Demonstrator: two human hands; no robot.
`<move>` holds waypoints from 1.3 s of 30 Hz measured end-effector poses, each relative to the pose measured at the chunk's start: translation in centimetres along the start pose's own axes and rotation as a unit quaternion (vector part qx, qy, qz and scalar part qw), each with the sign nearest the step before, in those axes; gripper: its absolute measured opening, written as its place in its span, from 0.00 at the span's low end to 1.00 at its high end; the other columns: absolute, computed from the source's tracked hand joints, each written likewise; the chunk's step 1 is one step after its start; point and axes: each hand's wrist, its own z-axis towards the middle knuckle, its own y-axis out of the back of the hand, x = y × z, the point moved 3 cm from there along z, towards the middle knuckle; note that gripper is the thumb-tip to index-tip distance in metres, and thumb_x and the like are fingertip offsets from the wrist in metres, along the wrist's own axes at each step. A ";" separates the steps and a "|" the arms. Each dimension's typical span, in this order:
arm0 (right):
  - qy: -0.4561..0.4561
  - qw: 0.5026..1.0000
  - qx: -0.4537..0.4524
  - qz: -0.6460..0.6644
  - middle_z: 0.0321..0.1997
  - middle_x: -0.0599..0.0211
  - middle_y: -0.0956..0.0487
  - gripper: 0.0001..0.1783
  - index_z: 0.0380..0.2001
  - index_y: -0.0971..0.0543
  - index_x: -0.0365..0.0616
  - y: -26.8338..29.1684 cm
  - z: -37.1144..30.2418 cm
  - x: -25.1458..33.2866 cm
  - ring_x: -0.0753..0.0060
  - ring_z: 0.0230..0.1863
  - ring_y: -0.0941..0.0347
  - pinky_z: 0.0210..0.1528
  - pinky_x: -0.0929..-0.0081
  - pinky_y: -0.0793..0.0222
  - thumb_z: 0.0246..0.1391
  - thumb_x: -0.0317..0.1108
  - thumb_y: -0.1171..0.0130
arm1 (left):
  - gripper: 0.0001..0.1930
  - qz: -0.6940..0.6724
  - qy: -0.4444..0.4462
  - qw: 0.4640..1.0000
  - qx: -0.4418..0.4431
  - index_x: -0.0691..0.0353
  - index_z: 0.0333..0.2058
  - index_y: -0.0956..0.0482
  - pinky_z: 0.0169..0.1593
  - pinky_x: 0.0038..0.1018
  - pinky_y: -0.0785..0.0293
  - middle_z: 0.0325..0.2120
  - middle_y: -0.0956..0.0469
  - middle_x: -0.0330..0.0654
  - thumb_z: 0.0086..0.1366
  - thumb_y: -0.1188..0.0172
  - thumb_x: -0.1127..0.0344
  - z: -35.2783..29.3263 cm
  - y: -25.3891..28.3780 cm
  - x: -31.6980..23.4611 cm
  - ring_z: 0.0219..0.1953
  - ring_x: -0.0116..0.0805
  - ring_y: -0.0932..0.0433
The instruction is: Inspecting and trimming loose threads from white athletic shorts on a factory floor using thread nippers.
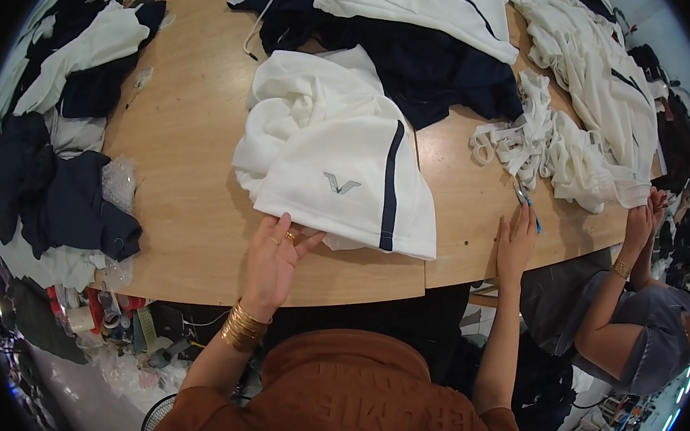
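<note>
A white garment with a dark navy stripe and a small grey emblem lies bunched in front of me, its hem toward the near edge. My left hand has that hem at its left corner, one digit on top of the cloth and the other fingers by its lower edge. Farther right, my right hand rests on the table with fingers stretched out. Its fingertips are at a small pair of scissors or snips with blue on the handles; whether they touch is hard to tell.
Navy and white garments lie beyond. White strips of cloth and a white garment heap are at right, where another person's hands hold white cloth. Dark clothes pile up at left. The wooden table's near edge curves before me.
</note>
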 end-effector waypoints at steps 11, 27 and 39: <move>0.037 0.996 0.053 0.056 0.36 0.58 0.30 0.09 0.38 0.27 0.39 0.4 -0.3 0.7 0.56 0.41 0.34 0.42 0.66 0.38 0.52 0.25 0.49 | 0.14 0.207 0.160 0.952 0.159 0.63 0.49 0.33 0.51 0.25 0.32 0.43 0.28 0.42 0.65 0.54 0.70 -3.2 -2.4 3.9 0.48 0.28 0.29; 0.123 0.943 0.191 0.243 0.33 0.62 0.30 0.39 0.55 0.37 0.48 2.4 -4.5 13.7 0.66 0.27 0.31 0.27 0.69 0.35 0.35 0.35 0.34 | 0.17 0.749 -0.334 0.568 0.065 0.53 0.40 0.25 0.53 0.32 0.40 0.49 0.31 0.39 0.48 0.39 0.71 1.2 -2.9 -5.7 0.57 0.43 0.40; -0.228 0.732 0.265 0.585 0.14 0.83 0.34 0.10 0.22 0.24 0.43 4.0 0.5 15.6 0.92 0.15 0.45 0.16 0.90 0.53 0.52 0.36 0.44 | 0.11 0.634 -0.280 0.690 0.209 0.58 0.38 0.27 0.60 0.39 0.49 0.47 0.29 0.40 0.56 0.44 0.68 2.7 -6.7 -4.6 0.57 0.41 0.39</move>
